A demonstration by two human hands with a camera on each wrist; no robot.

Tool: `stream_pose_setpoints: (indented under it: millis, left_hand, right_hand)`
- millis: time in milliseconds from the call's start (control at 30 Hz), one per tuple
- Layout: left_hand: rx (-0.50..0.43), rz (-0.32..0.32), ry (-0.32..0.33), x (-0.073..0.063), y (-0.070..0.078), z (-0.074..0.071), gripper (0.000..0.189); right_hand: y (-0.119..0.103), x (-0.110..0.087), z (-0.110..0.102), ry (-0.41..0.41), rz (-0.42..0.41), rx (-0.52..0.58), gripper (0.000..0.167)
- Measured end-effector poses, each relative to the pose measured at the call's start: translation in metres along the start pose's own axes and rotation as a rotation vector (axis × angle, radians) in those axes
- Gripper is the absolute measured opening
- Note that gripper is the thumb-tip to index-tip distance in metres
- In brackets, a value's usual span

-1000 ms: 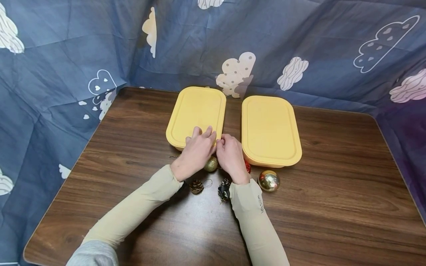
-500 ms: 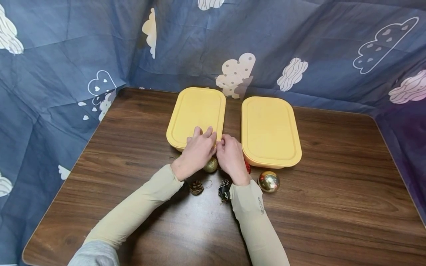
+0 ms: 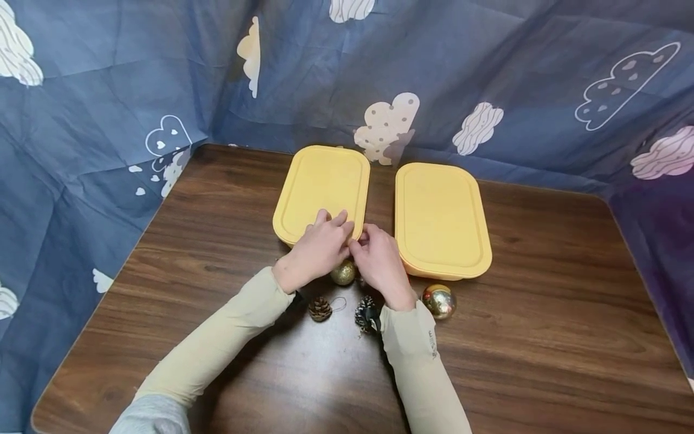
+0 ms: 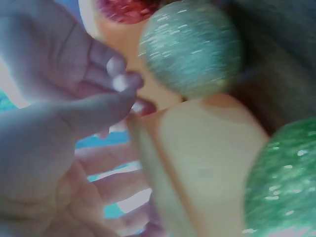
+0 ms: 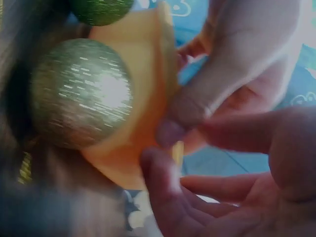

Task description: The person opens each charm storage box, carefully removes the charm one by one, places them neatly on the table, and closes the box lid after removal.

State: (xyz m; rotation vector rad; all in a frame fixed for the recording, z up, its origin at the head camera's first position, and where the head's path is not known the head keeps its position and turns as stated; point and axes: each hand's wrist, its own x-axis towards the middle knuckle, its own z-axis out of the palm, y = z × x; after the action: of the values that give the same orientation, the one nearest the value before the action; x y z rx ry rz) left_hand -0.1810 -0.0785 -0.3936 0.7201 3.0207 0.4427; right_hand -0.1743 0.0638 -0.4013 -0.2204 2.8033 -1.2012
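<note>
A yellow box with a yellow lid [image 3: 325,187] stands at the left. Over the lid's near right corner lies my left hand [image 3: 317,250], its fingers bent onto the top and its thumb at the rim. My right hand [image 3: 382,262] pinches the same corner, its thumb [image 5: 160,173] against the rim. The two hands nearly meet there. Close below them sits a gold glitter ball [image 3: 343,274]. Both wrist views, blurred, show a green glitter ball [image 4: 284,182] beside the box; my left hand hides it in the head view.
A second yellow lidded box [image 3: 443,220] stands to the right. Nearer lie a shiny gold ball [image 3: 440,301], a brown pine cone [image 3: 320,309] with a string loop, and a frosted pine cone [image 3: 365,312]. A red ornament [image 4: 128,9] shows in the left wrist view.
My right hand has shifted slightly toward me and now covers the red ornament in the head view. The left hand keeps its place on the lid. The head view has tilted a little.
</note>
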Motion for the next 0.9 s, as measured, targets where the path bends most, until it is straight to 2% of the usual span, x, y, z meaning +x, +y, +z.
stream_pose_setpoints:
  millis: [67,167,300,400,533,633,767,900]
  left_hand:
    - [-0.036,0.027,-0.032,-0.001,-0.004,-0.005,0.021]
    - [-0.106,0.025,-0.090,-0.005,-0.010,-0.012,0.028]
    - [-0.186,-0.035,-0.152,-0.013,-0.015,-0.021,0.045]
    - [-0.207,-0.057,-0.158,-0.017,-0.018,-0.028,0.053]
    - [-0.194,-0.045,-0.117,-0.023,-0.021,-0.038,0.054]
    - [-0.149,-0.024,-0.070,-0.029,-0.025,-0.047,0.055]
    - [-0.068,-0.020,-0.003,-0.039,-0.032,-0.064,0.057]
    - [0.008,-0.009,0.072,-0.049,-0.038,-0.084,0.058]
  right_hand:
    - [-0.002,-0.003,-0.006,-0.026,0.011,0.028,0.036]
    - [-0.004,-0.009,-0.019,-0.033,0.019,0.063,0.044]
    - [-0.003,-0.017,-0.041,0.037,0.008,0.096,0.047]
    - [0.001,-0.023,-0.059,0.114,0.002,0.112,0.045]
    - [0.007,-0.033,-0.080,0.210,0.003,0.126,0.042]
    - [0.009,-0.041,-0.093,0.283,-0.007,0.115,0.040]
    - [0.017,-0.051,-0.109,0.360,-0.069,0.024,0.038]
    - [0.034,-0.055,-0.126,0.390,-0.156,-0.096,0.037]
